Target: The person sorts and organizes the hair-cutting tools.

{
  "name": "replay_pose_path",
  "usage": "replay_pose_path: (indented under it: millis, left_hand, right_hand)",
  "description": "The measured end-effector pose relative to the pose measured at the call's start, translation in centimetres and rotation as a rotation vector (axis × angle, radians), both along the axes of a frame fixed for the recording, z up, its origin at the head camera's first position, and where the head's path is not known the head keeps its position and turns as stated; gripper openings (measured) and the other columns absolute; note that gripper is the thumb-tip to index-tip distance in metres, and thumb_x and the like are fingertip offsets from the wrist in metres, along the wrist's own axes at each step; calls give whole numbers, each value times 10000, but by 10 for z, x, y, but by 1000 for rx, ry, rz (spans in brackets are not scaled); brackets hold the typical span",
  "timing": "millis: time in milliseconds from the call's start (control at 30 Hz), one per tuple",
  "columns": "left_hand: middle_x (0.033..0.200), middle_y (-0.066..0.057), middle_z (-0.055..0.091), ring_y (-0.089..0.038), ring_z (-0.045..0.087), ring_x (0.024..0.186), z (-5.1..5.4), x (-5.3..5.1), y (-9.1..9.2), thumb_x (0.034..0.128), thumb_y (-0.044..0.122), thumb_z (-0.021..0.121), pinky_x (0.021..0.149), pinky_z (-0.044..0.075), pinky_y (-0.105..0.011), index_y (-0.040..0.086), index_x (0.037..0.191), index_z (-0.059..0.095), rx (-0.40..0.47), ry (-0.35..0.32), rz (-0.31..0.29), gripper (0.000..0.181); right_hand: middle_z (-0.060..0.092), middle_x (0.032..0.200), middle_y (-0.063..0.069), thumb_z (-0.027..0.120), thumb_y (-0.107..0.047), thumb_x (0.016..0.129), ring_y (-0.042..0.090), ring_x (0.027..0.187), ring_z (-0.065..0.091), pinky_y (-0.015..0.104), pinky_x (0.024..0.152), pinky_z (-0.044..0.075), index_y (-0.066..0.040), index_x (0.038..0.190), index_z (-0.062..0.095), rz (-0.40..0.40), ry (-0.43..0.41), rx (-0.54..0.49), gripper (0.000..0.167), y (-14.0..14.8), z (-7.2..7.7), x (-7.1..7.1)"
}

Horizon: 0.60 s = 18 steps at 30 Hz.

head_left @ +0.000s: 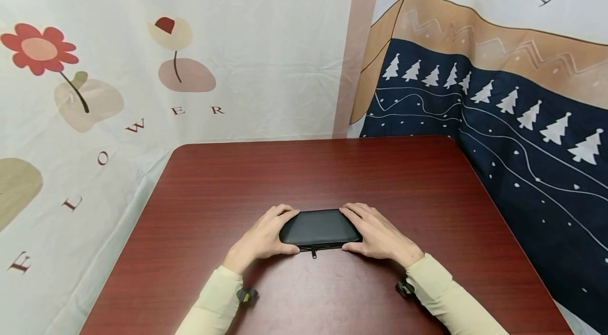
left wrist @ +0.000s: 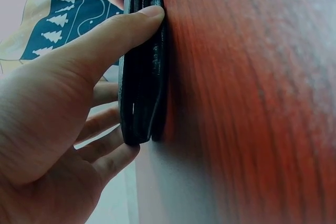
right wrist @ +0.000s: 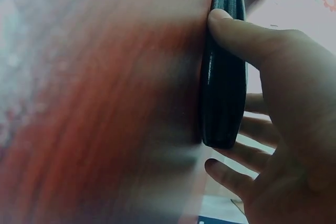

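A black zippered wallet (head_left: pixel 320 227) lies flat at the table's middle, its zip edge toward me and the zipper pull (head_left: pixel 314 254) hanging from that edge. My left hand (head_left: pixel 263 235) grips its left end, thumb on the near edge and fingers around the far side. At the right end my right hand (head_left: pixel 377 232) holds it the same way. The left wrist view shows the thumb pressed on the zip side of the wallet (left wrist: pixel 142 77), whose end gapes slightly. In the right wrist view the little finger stands apart from the wallet (right wrist: pixel 224 93).
The dark red wooden table (head_left: pixel 214 182) has rounded far corners. Behind it hangs a white curtain (head_left: pixel 275 34) with printed flowers and letters. A navy and tan cloth (head_left: pixel 499 155) with white trees hangs along the right side.
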<state>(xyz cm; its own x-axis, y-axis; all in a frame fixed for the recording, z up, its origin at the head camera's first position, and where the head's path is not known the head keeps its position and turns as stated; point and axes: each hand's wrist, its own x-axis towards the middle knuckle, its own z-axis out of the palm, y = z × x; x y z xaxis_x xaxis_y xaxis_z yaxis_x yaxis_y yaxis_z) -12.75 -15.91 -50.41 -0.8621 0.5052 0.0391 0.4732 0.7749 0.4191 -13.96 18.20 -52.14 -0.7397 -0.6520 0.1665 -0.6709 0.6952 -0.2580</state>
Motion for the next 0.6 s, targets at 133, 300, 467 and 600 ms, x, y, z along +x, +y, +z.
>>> replay_pose_path:
  millis: [133,300,467,600]
  left_hand:
    - [1501,-90,670,-315,646,1389,-1,1,0,799,396,1032,1157,578,-518,68,1565,649,3,6,0,917]
    - [1499,-92,669,-326,646,1402,-1,1,0,800,384,1029,1170,572,-521,68,1568,646,5,11,1,915]
    - [1491,-108,673,-351,648,1399,-1,3,0,795,365,1027,1171,571,-528,53,1556,652,14,26,-1,905]
    - [1484,-117,679,-355,655,1384,-2,3,0,789,350,1027,1162,576,-525,39,1545,658,11,46,-7,897]
  right_hand:
    - [639,1597,165,956,-500,886,350,1490,615,567,1212,547,-34,1587,592,1,-14,-4,917,0,0,-2]
    - [642,1596,150,963,-505,876,340,1487,619,559,1215,544,-45,1584,595,1,-26,-7,921,0,1,-3]
    - [642,1596,148,963,-505,874,343,1490,615,565,1218,541,-49,1583,594,-2,-34,-16,920,0,1,-3]
    - [641,1598,145,962,-498,876,342,1491,613,571,1214,543,-51,1583,595,-9,-39,-16,913,1,1,-3]
